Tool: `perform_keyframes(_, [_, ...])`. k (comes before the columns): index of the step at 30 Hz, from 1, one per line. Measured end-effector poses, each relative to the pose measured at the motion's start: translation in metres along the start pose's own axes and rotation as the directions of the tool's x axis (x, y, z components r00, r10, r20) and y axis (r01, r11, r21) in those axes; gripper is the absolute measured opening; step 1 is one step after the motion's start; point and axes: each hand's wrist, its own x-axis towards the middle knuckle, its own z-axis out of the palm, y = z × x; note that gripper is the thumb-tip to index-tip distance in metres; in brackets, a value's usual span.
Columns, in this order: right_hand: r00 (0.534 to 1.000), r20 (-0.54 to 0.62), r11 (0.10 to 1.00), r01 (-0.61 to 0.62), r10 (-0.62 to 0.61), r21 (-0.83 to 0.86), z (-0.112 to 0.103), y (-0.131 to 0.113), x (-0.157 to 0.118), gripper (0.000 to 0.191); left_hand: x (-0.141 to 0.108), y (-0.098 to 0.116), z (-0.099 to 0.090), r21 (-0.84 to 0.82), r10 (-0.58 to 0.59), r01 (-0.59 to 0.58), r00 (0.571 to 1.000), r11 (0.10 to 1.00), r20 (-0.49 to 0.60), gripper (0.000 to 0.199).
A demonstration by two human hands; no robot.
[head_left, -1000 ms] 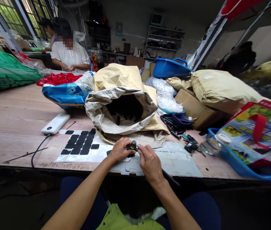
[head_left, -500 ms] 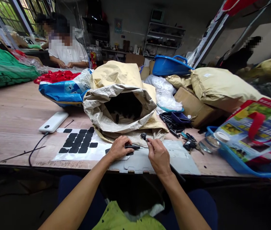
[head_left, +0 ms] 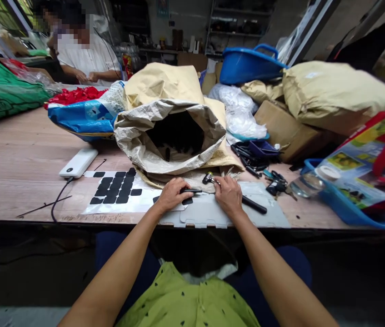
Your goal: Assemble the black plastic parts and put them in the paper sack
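Observation:
My right hand (head_left: 228, 195) is closed around the metal neck of a small hammer (head_left: 254, 204). The hammer lies low over a grey board (head_left: 209, 213), its round head to the left and its black handle to the right. My left hand (head_left: 172, 194) pinches a slim black pen-like piece (head_left: 195, 190), which points right toward the hammer head. Under the left hand's fingers, a dark flat piece partly shows. A white sheet with several black rounded squares (head_left: 111, 196) lies left of this hand. Beyond both hands, an open woven sack (head_left: 134, 141) holds dark contents.
A white power bank (head_left: 79, 162) with a cable lies at left. Black pen-like parts and a purple tray (head_left: 263, 149) sit right of the sack, near keys (head_left: 277, 184). A water bottle (head_left: 310, 184) and a blue basket (head_left: 352, 211) stand at right. Another person sits across the table.
The hammer has come down and turned, so its black handle now lies to the right by the board. My left hand still pinches the black piece. The camera view has tilted downward.

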Motion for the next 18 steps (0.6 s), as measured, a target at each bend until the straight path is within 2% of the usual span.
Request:
perform_keyframes(3, [1.000, 0.015, 1.000, -0.020, 0.020, 0.006, 0.001, 0.000, 0.001, 0.023, -0.002, 0.003, -0.004, -0.018, 0.007, -0.008, 1.000, 1.000, -0.010, 0.022])
perform_keyframes(5, [0.999, 0.019, 1.000, -0.031, 0.031, 0.005, 0.001, 0.000, 0.001, 0.023, -0.008, 0.014, -0.007, -0.071, 0.018, -0.020, 0.999, 0.997, -0.028, 0.023])
perform_keyframes(8, [0.999, 0.030, 0.999, -0.033, 0.033, 0.003, 0.001, 0.000, 0.001, 0.023, -0.029, 0.048, -0.005, -0.169, 0.081, -0.082, 0.997, 0.982, -0.010, 0.026])
perform_keyframes(10, [0.999, 0.032, 1.000, -0.029, 0.029, 0.003, 0.001, 0.000, 0.001, 0.023, -0.050, 0.073, 0.009, -0.217, 0.202, -0.177, 0.975, 0.960, 0.097, 0.029])
perform_keyframes(12, [0.999, 0.023, 1.000, -0.027, 0.027, 0.007, 0.001, 0.000, 0.001, 0.023, -0.073, 0.089, 0.035, -0.277, 0.371, -0.299, 0.892, 0.913, 0.258, 0.032])
perform_keyframes(14, [1.000, 0.014, 1.000, -0.027, 0.027, 0.013, 0.001, 0.001, 0.000, 0.023, -0.095, 0.087, 0.073, -0.347, 0.466, -0.340, 0.792, 0.874, 0.396, 0.034])
perform_keyframes(15, [1.000, 0.012, 1.000, -0.027, 0.026, 0.015, 0.001, 0.001, 0.000, 0.023, -0.106, 0.079, 0.094, -0.368, 0.451, -0.299, 0.767, 0.880, 0.456, 0.035])
perform_keyframes(16, [1.000, 0.012, 1.000, -0.025, 0.025, 0.017, 0.001, 0.001, 0.000, 0.023, -0.115, 0.067, 0.115, -0.374, 0.388, -0.206, 0.761, 0.904, 0.520, 0.035])
perform_keyframes(17, [1.000, 0.012, 1.000, -0.023, 0.023, 0.018, 0.001, 0.001, 0.000, 0.023, -0.124, 0.052, 0.135, -0.359, 0.278, -0.060, 0.754, 0.931, 0.595, 0.035])
perform_keyframes(18, [1.000, 0.011, 1.000, -0.021, 0.021, 0.018, 0.001, 0.002, 0.000, 0.023, -0.132, 0.035, 0.153, -0.318, 0.137, 0.118, 0.726, 0.941, 0.674, 0.034])
